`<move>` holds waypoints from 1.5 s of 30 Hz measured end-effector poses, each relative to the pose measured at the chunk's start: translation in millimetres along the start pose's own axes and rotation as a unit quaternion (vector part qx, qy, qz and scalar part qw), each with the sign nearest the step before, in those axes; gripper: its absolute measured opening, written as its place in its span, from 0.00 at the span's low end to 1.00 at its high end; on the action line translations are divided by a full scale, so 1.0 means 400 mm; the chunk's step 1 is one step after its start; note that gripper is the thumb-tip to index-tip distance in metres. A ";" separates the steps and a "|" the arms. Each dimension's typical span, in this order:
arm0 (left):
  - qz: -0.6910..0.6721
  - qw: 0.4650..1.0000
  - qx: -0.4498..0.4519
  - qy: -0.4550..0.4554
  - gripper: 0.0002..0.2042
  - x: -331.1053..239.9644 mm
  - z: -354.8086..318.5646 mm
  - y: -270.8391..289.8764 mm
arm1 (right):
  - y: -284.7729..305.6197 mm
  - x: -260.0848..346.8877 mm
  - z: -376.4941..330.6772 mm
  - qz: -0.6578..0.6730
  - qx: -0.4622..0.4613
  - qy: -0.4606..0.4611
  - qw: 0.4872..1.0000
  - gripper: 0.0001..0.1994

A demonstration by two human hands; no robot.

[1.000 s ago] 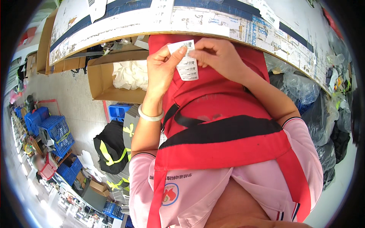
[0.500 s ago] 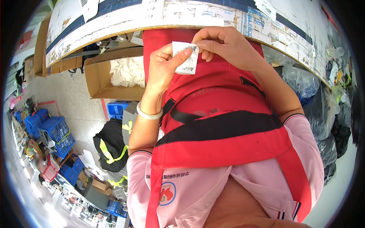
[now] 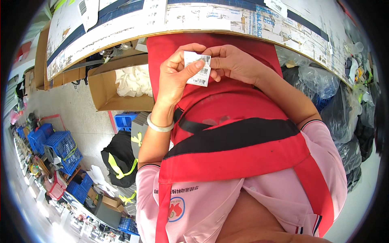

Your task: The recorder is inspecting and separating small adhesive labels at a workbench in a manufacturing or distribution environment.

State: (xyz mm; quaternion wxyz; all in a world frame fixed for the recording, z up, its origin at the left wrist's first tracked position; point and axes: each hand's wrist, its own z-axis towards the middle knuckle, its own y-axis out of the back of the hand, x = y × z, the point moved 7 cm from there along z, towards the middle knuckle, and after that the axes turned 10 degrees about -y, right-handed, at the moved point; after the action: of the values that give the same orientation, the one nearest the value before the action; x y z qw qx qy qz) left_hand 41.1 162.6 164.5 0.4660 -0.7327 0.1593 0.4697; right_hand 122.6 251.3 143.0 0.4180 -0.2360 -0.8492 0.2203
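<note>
On my feed I saw a barcoded label (image 3: pixel 199 77), blue-lettered worktop (image 3: pixel 210 23) beyond it, black-lettered shirt (image 3: pixel 206 204) below it.

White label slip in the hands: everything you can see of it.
The white label slip is small, roughly rectangular and looks like thin paper, with black barcode-like blocks and fine print on the face toward the camera. It sits slightly tilted above the red apron. The left hand grips it, its thumb covering part of the face. Fingers of the right hand are at its right edge; whether they pinch it is unclear.
</note>
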 end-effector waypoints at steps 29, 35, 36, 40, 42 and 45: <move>0.029 0.998 -0.044 0.038 0.03 0.081 0.008 0.083 | 0.106 0.244 -0.095 -0.563 -0.355 0.236 0.708 0.36; 0.012 0.998 -0.044 0.048 0.04 0.087 0.002 0.085 | 0.102 0.233 -0.079 -0.579 -0.355 0.230 0.697 0.39; 0.012 0.998 -0.042 0.048 0.04 0.089 0.002 0.085 | 0.103 0.233 -0.078 -0.578 -0.356 0.229 0.697 0.39; 0.015 0.997 -0.052 0.053 0.04 0.092 0.001 0.085 | 0.127 0.223 -0.072 -0.567 -0.365 0.211 0.708 0.37; 0.012 0.997 -0.052 0.059 0.04 0.095 0.002 0.085 | 0.135 0.216 -0.070 -0.562 -0.366 0.219 0.709 0.36; 0.010 0.997 -0.050 0.061 0.04 0.102 0.001 0.090 | 0.143 0.210 -0.067 -0.546 -0.371 0.226 0.716 0.35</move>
State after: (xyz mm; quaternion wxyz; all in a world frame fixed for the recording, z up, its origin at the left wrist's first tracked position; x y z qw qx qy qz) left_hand 37.4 152.7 111.2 0.4131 -0.7809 0.1710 0.4362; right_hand 111.7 350.4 176.0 0.5245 0.0898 -0.7242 -0.4386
